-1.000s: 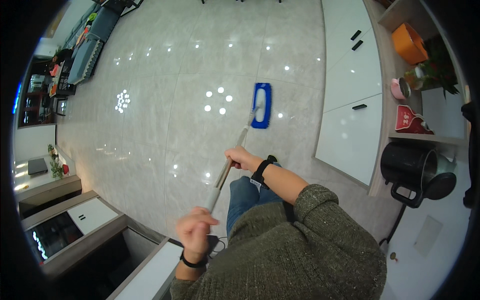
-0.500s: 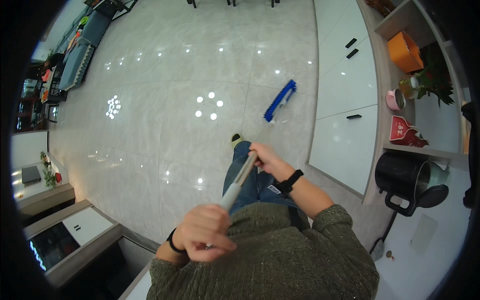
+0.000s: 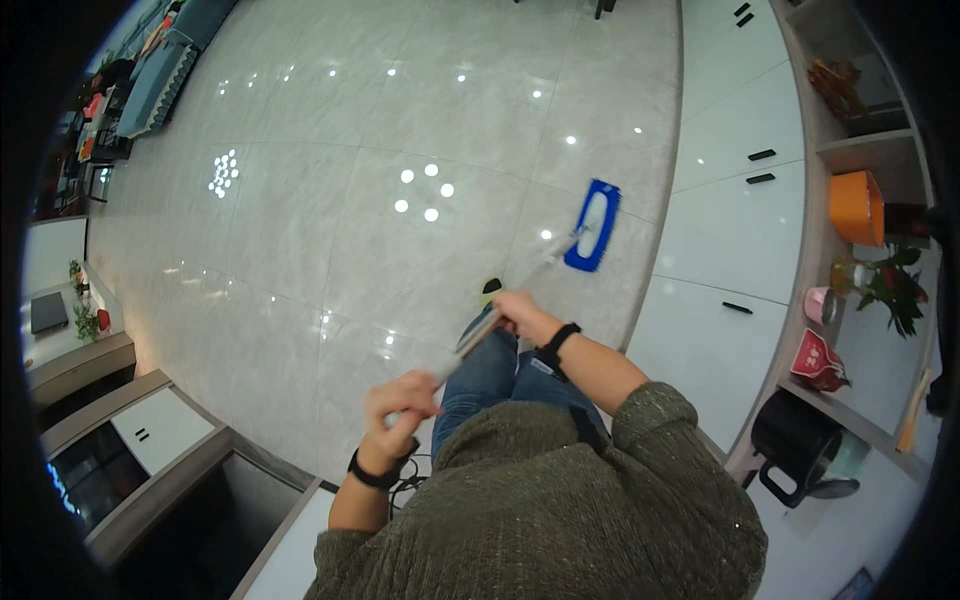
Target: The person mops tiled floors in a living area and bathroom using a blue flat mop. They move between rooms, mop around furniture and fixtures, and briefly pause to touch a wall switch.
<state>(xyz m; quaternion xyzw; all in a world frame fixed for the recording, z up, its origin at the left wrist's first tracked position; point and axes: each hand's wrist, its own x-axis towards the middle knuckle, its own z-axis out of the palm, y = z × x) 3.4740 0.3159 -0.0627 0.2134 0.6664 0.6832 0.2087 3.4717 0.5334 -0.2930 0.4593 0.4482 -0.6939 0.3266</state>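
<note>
A flat mop (image 3: 594, 224) with a blue fringed pad and pale centre plate rests on the shiny grey tiled floor, near the white cabinets on the right. Its long pale handle slants back toward my body. My left hand (image 3: 402, 405) is closed round the thick grip end, in front of my left hip. Farther down the shaft, my right hand (image 3: 519, 312) wraps round it above my thighs. Part of the shaft near the pad looks faint against the floor.
White cabinets (image 3: 735, 235) with black handles run along the right. On the shelves stand an orange pot (image 3: 856, 208), a pink cup (image 3: 820, 305) and a black pitcher (image 3: 797, 437). A low cabinet (image 3: 163, 432) is at the lower left, a blue sofa (image 3: 160, 85) at the far left.
The mop head has moved right and slightly nearer, turning so its pad's top shows. My left hand has shifted a little left and forward on the handle. The view has also turned.
</note>
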